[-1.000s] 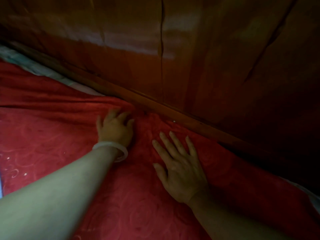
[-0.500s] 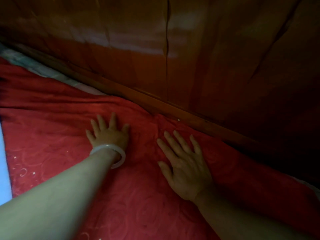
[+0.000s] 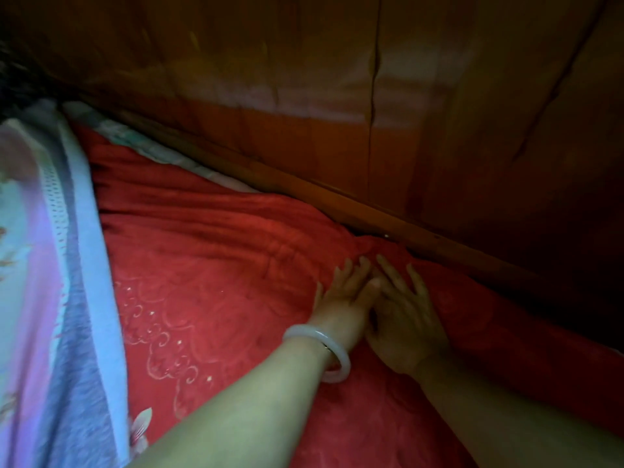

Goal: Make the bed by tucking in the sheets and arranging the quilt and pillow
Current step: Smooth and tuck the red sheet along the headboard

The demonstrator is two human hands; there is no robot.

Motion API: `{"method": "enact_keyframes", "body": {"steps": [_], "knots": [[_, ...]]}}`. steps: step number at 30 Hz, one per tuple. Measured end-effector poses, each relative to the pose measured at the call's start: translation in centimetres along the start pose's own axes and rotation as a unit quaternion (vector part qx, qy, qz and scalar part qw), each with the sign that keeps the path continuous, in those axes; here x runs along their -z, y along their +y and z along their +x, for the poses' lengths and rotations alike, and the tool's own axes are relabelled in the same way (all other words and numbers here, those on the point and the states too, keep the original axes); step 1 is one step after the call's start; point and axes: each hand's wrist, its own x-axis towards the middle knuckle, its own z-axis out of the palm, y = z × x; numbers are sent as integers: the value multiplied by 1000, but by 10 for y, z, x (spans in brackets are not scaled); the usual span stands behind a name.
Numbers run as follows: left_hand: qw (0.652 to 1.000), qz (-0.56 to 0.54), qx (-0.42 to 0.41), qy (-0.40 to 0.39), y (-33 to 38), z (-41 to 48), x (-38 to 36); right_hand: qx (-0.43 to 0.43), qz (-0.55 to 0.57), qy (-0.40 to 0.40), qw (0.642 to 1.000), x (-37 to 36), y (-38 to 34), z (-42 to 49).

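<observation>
red sheet [image 3: 219,265]: soft, creased fabric w/ embroidered swirls, edge butted against glossy wooden rail [image 3: 371,211]; creases run approx. parallel to rail. l. hand [image 3: 344,292] & r. hand [image 3: 405,319]: flat on sheet near rail, fingers straight, touching, fingertips toward rail. smooth pale bangle [image 3: 324,346] on l. wrist.

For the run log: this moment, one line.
left hand: flat on red embroidered sheet | right hand: flat, touching left | sheet edge: bunched at wooden rail
</observation>
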Motion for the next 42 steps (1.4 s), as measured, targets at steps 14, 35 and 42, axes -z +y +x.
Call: {"method": "enact_keyframes", "body": {"steps": [14, 35, 42], "knots": [[996, 59, 41, -60, 54, -125, -106, -90, 211, -117, 966, 84, 25, -182], [985, 153, -62, -40, 184, -150, -233, -416, 158, -142, 884, 141, 144, -333], [994, 74, -76, -13, 180, -143, -242, -562, 376, 234, 698, 138, 175, -337]]}}
